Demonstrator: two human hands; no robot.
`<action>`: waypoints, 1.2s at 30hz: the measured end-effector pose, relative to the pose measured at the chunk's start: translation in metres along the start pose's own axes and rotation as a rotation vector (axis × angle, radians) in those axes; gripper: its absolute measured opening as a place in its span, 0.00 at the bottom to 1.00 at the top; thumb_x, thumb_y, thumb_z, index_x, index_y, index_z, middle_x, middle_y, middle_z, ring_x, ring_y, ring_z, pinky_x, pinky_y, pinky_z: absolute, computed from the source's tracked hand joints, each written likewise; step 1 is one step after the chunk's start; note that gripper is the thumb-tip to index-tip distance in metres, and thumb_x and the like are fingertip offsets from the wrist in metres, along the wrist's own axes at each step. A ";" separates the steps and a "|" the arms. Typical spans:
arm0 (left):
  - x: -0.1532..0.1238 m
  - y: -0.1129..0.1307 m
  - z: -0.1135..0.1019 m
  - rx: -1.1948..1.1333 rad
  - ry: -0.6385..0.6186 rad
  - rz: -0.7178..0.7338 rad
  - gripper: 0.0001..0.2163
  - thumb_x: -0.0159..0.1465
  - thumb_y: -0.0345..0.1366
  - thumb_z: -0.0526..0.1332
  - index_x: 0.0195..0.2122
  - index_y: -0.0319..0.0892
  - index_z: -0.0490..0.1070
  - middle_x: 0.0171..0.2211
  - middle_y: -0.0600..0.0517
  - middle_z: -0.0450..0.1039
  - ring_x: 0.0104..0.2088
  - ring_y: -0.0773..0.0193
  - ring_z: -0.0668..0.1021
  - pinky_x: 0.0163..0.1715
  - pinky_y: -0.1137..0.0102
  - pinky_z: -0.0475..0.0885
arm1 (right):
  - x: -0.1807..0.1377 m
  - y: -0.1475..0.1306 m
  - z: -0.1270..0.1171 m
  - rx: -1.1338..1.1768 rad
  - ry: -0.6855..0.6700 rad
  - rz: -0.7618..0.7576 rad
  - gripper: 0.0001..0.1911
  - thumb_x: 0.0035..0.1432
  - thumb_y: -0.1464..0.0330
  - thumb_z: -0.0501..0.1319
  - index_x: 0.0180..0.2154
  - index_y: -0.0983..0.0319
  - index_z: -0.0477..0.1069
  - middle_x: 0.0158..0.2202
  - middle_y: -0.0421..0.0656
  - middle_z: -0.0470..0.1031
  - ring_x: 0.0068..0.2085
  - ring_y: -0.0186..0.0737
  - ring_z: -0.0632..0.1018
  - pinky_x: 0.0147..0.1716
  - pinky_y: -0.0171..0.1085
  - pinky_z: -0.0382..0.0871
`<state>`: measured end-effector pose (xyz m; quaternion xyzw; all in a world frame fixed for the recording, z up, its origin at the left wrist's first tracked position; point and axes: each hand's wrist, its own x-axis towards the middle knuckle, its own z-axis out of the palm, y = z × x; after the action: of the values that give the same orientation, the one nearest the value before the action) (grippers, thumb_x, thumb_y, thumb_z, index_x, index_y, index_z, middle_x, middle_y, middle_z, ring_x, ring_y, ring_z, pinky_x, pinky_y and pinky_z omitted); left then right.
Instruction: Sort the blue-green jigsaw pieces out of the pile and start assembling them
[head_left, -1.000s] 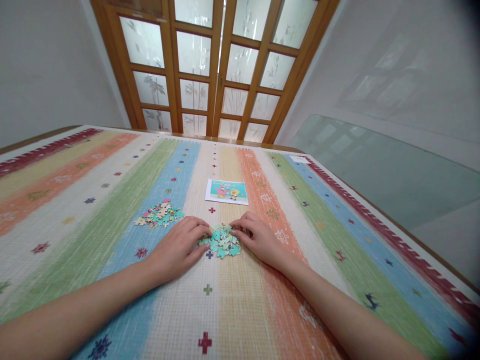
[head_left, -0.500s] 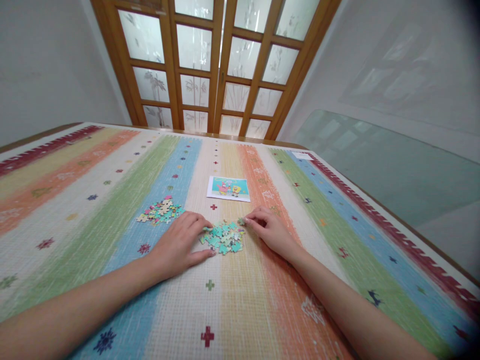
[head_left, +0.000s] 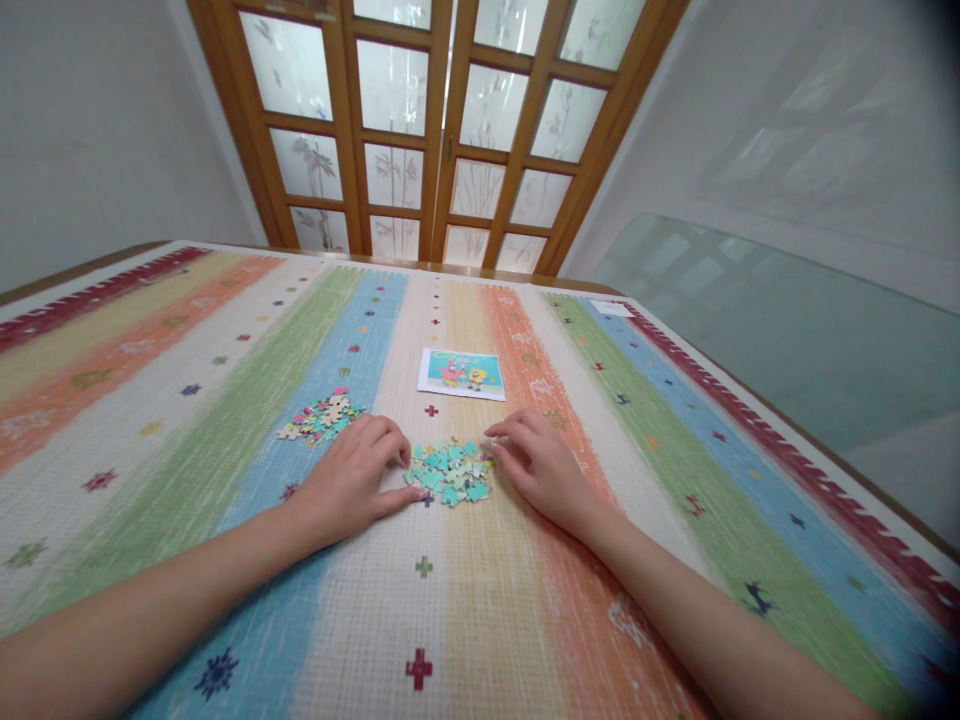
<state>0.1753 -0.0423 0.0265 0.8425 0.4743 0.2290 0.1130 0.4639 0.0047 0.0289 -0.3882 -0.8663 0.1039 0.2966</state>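
A small heap of teal puzzle pieces (head_left: 450, 473) lies on the striped mat (head_left: 465, 600) between my hands. My left hand (head_left: 349, 482) rests on the mat at the heap's left edge, with its fingers loosely bent and apart, the thumb stretched out, and nothing held. My right hand (head_left: 538, 465) is at the heap's right edge, and its fingertips pinch a small puzzle piece (head_left: 492, 441) at the top right corner of the heap. A second heap of mixed pink, cream and teal pieces (head_left: 321, 417) lies just beyond my left hand.
A printed cartoon reference picture (head_left: 463, 373) lies flat beyond the heaps. A small white label (head_left: 611, 308) sits near the mat's far right edge. A wooden glazed door (head_left: 435, 130) stands behind the mat, and a glass pane (head_left: 787, 340) leans on the right wall.
The view has tilted down a little. My right hand drew a small piece out to the heap's top right edge. My left hand stayed at the left edge, and the heap has spread slightly.
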 end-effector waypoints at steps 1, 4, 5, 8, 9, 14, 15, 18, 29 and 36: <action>0.000 0.000 0.000 0.002 -0.002 0.002 0.15 0.63 0.48 0.68 0.38 0.43 0.68 0.42 0.49 0.69 0.44 0.55 0.70 0.46 0.59 0.66 | -0.001 -0.005 0.000 -0.008 -0.018 -0.072 0.09 0.67 0.70 0.56 0.44 0.61 0.74 0.41 0.49 0.74 0.43 0.45 0.75 0.43 0.44 0.69; -0.001 0.001 -0.001 0.006 -0.004 0.013 0.15 0.63 0.48 0.68 0.36 0.43 0.68 0.42 0.50 0.69 0.44 0.56 0.70 0.46 0.59 0.66 | -0.004 -0.020 0.000 -0.036 -0.101 -0.259 0.12 0.68 0.69 0.56 0.50 0.60 0.74 0.47 0.49 0.76 0.49 0.46 0.75 0.49 0.47 0.69; -0.001 0.001 -0.001 0.008 -0.003 0.016 0.15 0.63 0.48 0.68 0.36 0.43 0.68 0.42 0.50 0.69 0.45 0.56 0.70 0.46 0.59 0.66 | -0.004 -0.024 0.001 -0.042 -0.134 -0.307 0.13 0.69 0.68 0.56 0.52 0.59 0.74 0.50 0.49 0.77 0.52 0.47 0.74 0.51 0.49 0.69; 0.000 0.001 -0.001 -0.010 0.001 0.012 0.15 0.64 0.48 0.67 0.35 0.42 0.67 0.41 0.50 0.69 0.44 0.56 0.70 0.46 0.60 0.66 | -0.006 -0.035 0.005 -0.042 -0.244 -0.382 0.18 0.71 0.66 0.55 0.59 0.57 0.69 0.60 0.45 0.73 0.64 0.47 0.68 0.61 0.52 0.63; 0.000 0.001 -0.001 -0.031 0.013 0.002 0.14 0.66 0.47 0.65 0.35 0.42 0.67 0.40 0.50 0.69 0.43 0.57 0.70 0.45 0.60 0.66 | -0.006 -0.038 0.007 -0.040 -0.280 -0.387 0.19 0.71 0.65 0.54 0.61 0.56 0.67 0.63 0.44 0.70 0.66 0.46 0.65 0.64 0.53 0.60; 0.004 -0.004 0.000 -0.121 0.136 -0.039 0.07 0.73 0.38 0.52 0.44 0.43 0.66 0.42 0.48 0.70 0.45 0.57 0.71 0.49 0.59 0.67 | -0.006 -0.044 0.015 -0.023 -0.393 -0.357 0.24 0.72 0.62 0.53 0.66 0.58 0.62 0.69 0.47 0.62 0.71 0.45 0.58 0.70 0.55 0.51; 0.004 -0.006 0.001 -0.113 0.138 -0.029 0.06 0.73 0.37 0.53 0.46 0.43 0.66 0.44 0.47 0.70 0.47 0.56 0.71 0.51 0.58 0.67 | -0.007 -0.044 0.016 -0.023 -0.404 -0.347 0.24 0.72 0.61 0.53 0.66 0.59 0.62 0.69 0.48 0.61 0.71 0.46 0.58 0.70 0.55 0.52; 0.003 -0.009 0.003 -0.097 0.111 -0.003 0.08 0.72 0.35 0.54 0.50 0.43 0.67 0.47 0.46 0.71 0.51 0.55 0.71 0.54 0.56 0.66 | -0.009 -0.042 0.016 -0.010 -0.423 -0.327 0.24 0.72 0.61 0.53 0.64 0.63 0.64 0.69 0.52 0.59 0.71 0.47 0.57 0.69 0.53 0.56; 0.002 -0.011 0.004 -0.118 0.116 0.000 0.09 0.73 0.35 0.52 0.50 0.43 0.67 0.48 0.46 0.71 0.51 0.56 0.71 0.55 0.56 0.66 | -0.007 -0.013 -0.007 0.063 -0.397 -0.298 0.19 0.72 0.67 0.53 0.60 0.60 0.69 0.65 0.51 0.67 0.67 0.44 0.67 0.64 0.52 0.65; 0.001 -0.010 0.004 -0.140 0.122 0.014 0.08 0.72 0.34 0.53 0.50 0.44 0.68 0.47 0.47 0.72 0.51 0.55 0.72 0.54 0.57 0.67 | -0.006 0.002 -0.014 0.012 -0.284 -0.269 0.16 0.69 0.69 0.56 0.54 0.58 0.75 0.56 0.50 0.76 0.59 0.46 0.76 0.59 0.54 0.71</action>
<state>0.1701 -0.0355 0.0194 0.8204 0.4572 0.3133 0.1408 0.4767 0.0009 0.0366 -0.2487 -0.9429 0.1221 0.1847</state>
